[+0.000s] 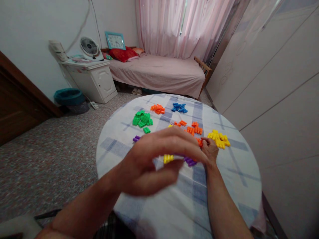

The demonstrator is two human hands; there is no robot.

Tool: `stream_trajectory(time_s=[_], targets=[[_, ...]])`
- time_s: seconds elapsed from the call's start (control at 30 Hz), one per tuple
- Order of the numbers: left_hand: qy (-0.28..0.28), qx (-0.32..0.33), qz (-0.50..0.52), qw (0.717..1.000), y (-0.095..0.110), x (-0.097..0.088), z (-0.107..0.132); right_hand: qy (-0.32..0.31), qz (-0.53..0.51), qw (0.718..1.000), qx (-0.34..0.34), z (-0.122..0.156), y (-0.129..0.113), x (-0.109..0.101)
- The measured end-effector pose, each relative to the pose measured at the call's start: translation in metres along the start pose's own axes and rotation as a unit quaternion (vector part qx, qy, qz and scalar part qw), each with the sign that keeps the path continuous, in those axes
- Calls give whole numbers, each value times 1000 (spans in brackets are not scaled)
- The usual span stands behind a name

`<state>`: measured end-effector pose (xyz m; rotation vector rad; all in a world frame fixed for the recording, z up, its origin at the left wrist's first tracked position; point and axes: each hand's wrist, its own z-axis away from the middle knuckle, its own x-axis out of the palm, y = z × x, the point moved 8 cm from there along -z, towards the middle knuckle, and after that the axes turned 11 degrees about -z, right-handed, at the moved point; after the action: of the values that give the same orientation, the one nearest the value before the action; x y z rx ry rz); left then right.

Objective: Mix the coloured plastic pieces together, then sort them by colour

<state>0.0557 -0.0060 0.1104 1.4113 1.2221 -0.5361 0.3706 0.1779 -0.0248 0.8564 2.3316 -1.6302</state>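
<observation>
L hand open, blurred, low over bench. R hand curled at orange piece, mid-bench; grip unclear. Risk: a careless L sweep prob. scatters purple pieces beneath.

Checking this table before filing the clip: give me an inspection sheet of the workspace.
Surface: round table under a checked cloth.
Job's things: plastic pegs sorted by colour: green pile, back orange pile, blue pile, yellow pile. Loose orange pegs lie mid-table. Purple pegs and yellow pegs lie by the hands.
Clutter: nothing seen.
Hands: left hand blurred, raised over the pegs, grip unclear. Right hand has its fingertips at an orange peg, grip unclear.
Cables: cord up the wall; power strip on the floor.
Surroundings: bed, cabinet with fan, clock, basin, wardrobe.
</observation>
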Motion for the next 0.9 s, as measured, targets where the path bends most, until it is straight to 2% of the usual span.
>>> stream_trajectory(time_s=[0.03,0.07,0.1,0.13,0.23,0.33,0.4,0.53,0.6,0.7,0.8,0.9], targets=[[-14,53,8,998,10,6,-25,2,-1,1000,-2,0,0,0],[-52,136,-5,989,23,18,-44,4,-2,1000,-2,0,0,0],[-79,184,-46,979,25,31,-61,5,-4,1000,-2,0,0,0],[-107,187,-116,970,18,47,-77,5,-6,1000,-2,0,1,0],[-128,140,-196,962,-22,82,-109,4,-10,1000,-1,0,2,0],[-134,116,-231,957,-54,108,-117,3,-8,1000,-5,1,0,0],[-135,109,-240,955,-64,118,-115,2,-5,1000,-4,2,0,0],[-135,111,-236,956,-66,122,-113,-3,-5,1000,-1,2,1,1],[-112,106,-231,961,-68,114,-119,-4,-4,1000,-2,1,1,1],[-47,61,-230,970,-83,94,-137,-4,0,1000,0,1,1,1],[-39,23,-234,971,-98,85,-153,-1,3,1000,7,1,3,2],[-8,33,-231,972,-87,80,-152,1,-1,1000,7,1,3,2]])
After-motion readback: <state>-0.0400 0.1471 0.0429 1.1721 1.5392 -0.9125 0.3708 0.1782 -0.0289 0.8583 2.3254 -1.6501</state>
